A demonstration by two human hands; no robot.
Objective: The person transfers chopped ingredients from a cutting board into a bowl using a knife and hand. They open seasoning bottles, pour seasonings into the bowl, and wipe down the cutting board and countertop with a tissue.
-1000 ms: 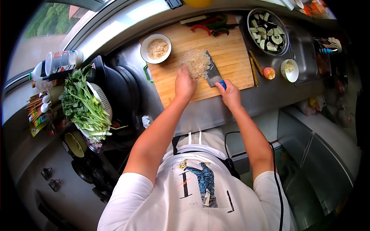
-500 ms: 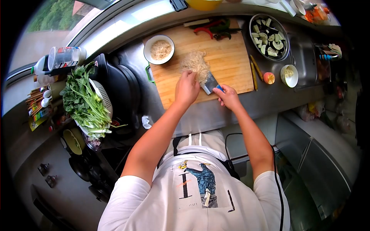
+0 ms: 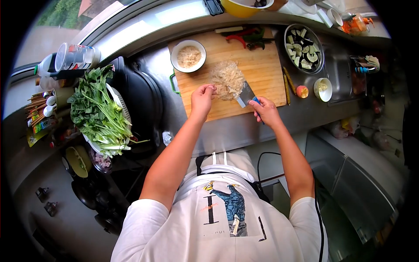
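A pale heap of finely cut food lies on the wooden cutting board. My right hand is wrapped round the blue handle of a cleaver, whose blade rests at the heap's lower right edge. Left of the heap, my left hand is over the board with its fingers pressed together; whether anything is between them is too small to tell. A white bowl holding similar pale food stands on the board's upper left. Red and green peppers lie along the far edge.
A bowl of cut eggplant, a small white bowl, a partly peeled round item and brown sticks are right of the board. Leafy greens fill a white basket at left. A sink is at right.
My left hand has drawn back from the heap to the left. The cleaver has turned and moved towards the board's near edge, with its blade now beside the heap.
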